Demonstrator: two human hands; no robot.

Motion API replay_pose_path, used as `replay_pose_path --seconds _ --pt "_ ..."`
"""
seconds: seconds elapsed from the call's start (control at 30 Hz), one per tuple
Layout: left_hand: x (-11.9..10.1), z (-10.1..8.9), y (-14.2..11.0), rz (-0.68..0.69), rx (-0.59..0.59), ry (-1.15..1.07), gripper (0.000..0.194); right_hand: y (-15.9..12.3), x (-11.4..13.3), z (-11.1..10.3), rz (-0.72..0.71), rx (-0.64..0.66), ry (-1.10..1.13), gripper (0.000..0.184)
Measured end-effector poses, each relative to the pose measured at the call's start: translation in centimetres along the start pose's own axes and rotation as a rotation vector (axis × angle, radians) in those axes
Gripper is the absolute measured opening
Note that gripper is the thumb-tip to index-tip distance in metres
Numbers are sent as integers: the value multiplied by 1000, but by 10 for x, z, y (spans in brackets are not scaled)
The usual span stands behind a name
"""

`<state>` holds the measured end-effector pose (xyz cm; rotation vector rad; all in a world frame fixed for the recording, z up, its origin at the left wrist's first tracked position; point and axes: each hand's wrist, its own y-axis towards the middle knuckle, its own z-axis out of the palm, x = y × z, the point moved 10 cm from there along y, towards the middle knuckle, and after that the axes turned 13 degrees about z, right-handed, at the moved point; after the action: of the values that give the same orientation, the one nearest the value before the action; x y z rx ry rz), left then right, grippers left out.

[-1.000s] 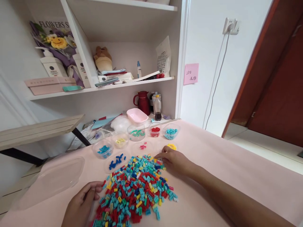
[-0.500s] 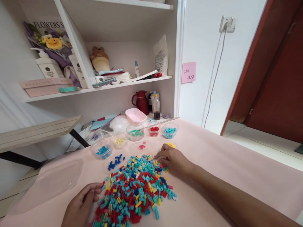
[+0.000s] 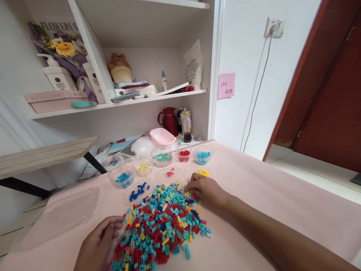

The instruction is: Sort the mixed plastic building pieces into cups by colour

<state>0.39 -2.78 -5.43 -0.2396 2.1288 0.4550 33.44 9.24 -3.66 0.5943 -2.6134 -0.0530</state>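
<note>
A heap of small mixed-colour building bricks [image 3: 160, 222] spreads over the pink table cover. My left hand [image 3: 97, 241] rests at the heap's left edge, its fingers curled together; anything inside them is hidden. On the upper right side of the heap, my right hand [image 3: 207, 190] reaches down with bent fingers close together among the bricks. What those fingertips grip cannot be made out. Just behind my right hand, a clear dish holds yellow bricks [image 3: 202, 173]. Pink bricks [image 3: 170, 172] lie in another shallow dish, and dark blue bricks [image 3: 138, 192] in one beyond the heap's left side.
Farther back, clear tubs hold blue [image 3: 123, 178], pale yellow [image 3: 142, 167], green [image 3: 163, 157], red [image 3: 184, 154] and light blue bricks [image 3: 203, 156]. Behind stand a pink basin [image 3: 163, 137], a red jug [image 3: 170, 122] and a bottle [image 3: 187, 128]. A transparent lid [image 3: 70, 209] lies left.
The view has shifted slightly. Both hands stay in nearly the same places, and the heap looks much the same.
</note>
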Motion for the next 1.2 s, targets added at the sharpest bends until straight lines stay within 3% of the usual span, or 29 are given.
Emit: replay_pose_path --seconds 0.33,0.6,0.87,1.07,1.2 --pt "-8 -2 -4 -11 -49 -23 41 -2 -1 -3 3 46 100 28" --pt "-3 -1 -2 -1 -34 -20 41 -2 -1 -2 7 76 147 21" --pt "2 0 -1 -3 -50 -26 42 -1 -2 -5 66 80 333 19" --pt "8 0 0 17 -61 -25 38 0 -11 -32 105 -11 514 10" --pt "11 4 -3 2 -25 -77 33 1 -57 -71 238 -260 555 13"
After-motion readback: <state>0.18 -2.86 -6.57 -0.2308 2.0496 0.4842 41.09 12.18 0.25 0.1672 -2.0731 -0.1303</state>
